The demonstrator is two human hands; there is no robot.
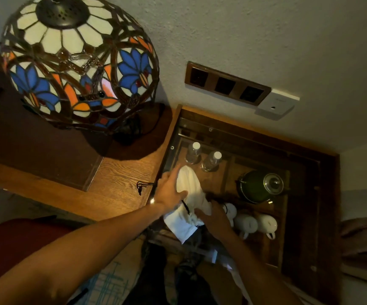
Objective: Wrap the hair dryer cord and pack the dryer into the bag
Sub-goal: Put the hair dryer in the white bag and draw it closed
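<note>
A white cloth drawstring bag (190, 190) lies bulging in the open wooden drawer (292, 216), its gathered neck toward me. The hair dryer itself is hidden, presumably inside the bag. My left hand (168, 191) rests flat along the bag's left side, thumb over the cloth. My right hand (213, 219) grips the bunched neck of the bag, where a black drawstring (186, 207) shows. A short black looped cord (141, 187) lies on the desk just left of the drawer edge.
In the drawer stand two water bottles (202, 156), a dark green kettle (259, 187) and white cups (255, 224). A stained-glass lamp (79, 62) fills the desk (116, 172) at left. Wall sockets (226, 84) sit above. A red chair (13, 241) is at lower left.
</note>
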